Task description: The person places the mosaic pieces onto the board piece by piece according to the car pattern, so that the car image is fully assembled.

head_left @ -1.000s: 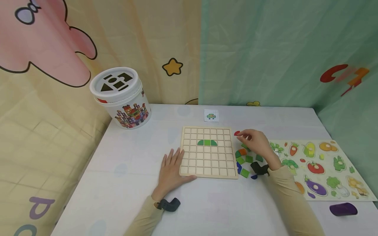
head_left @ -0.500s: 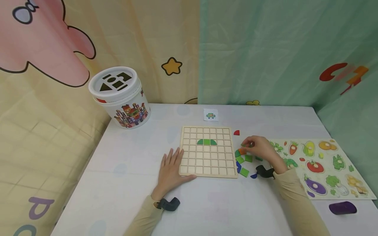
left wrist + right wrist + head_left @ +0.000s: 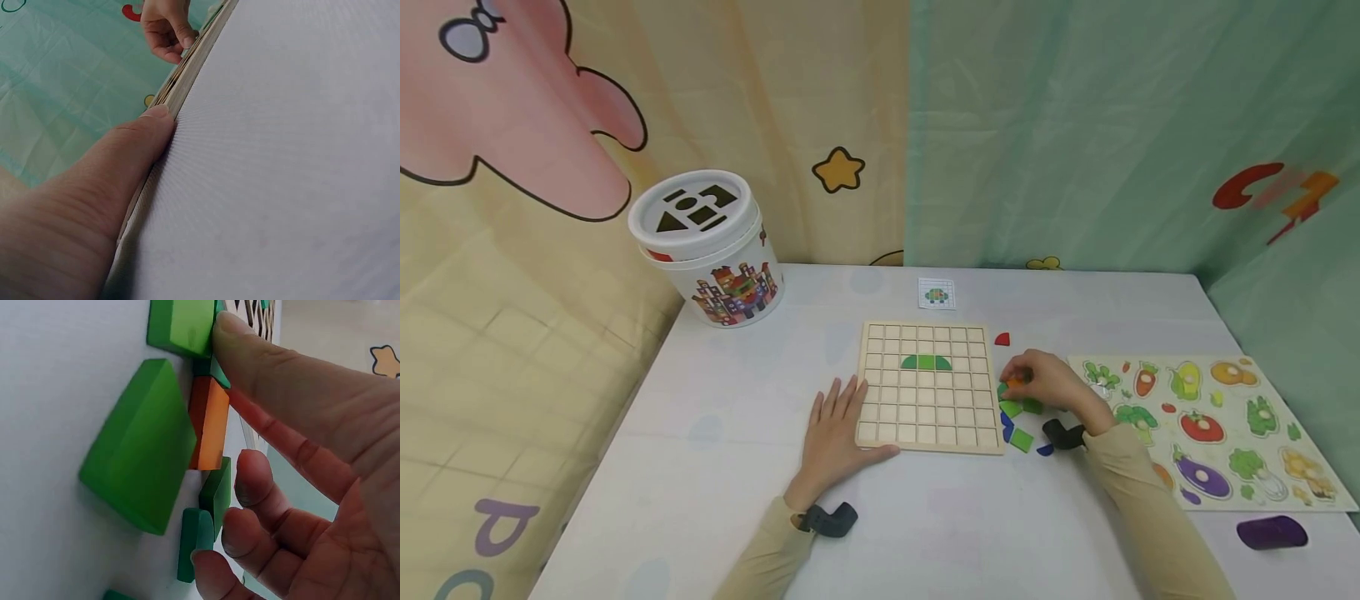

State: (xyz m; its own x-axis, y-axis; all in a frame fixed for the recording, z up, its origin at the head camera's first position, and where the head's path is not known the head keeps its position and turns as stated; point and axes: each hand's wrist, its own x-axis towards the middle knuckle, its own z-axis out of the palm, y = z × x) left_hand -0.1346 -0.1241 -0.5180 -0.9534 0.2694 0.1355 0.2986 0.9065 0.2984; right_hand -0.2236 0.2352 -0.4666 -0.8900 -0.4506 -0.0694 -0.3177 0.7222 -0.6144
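The left hand (image 3: 835,433) lies spread at the lower left corner of a wooden grid board (image 3: 910,433), its thumb (image 3: 140,134) against the board's near edge. On the board sit a green square (image 3: 927,362) and dark green quarter-circle pieces at both its sides. The right hand (image 3: 1043,379) is over the loose pieces at the board's right edge, thumb and index finger pinching a dark green quarter-circle block (image 3: 1002,389). Close to these fingers are an orange block (image 3: 209,422) and a green square block (image 3: 140,447). The right hand hides part of the pile.
A red quarter-circle piece (image 3: 1002,339) lies beside the board's upper right. Blue pieces (image 3: 1007,427) are nearer the front. A pattern card (image 3: 936,294) lies behind the board. A vegetable puzzle board (image 3: 1225,433), a purple piece (image 3: 1272,532) and a white bucket (image 3: 715,250) stand around.
The right hand has let go of the red quarter-circle piece, moved back to the pile, and shifted left to the dark green quarter-circle block. The left hand has stayed in place.
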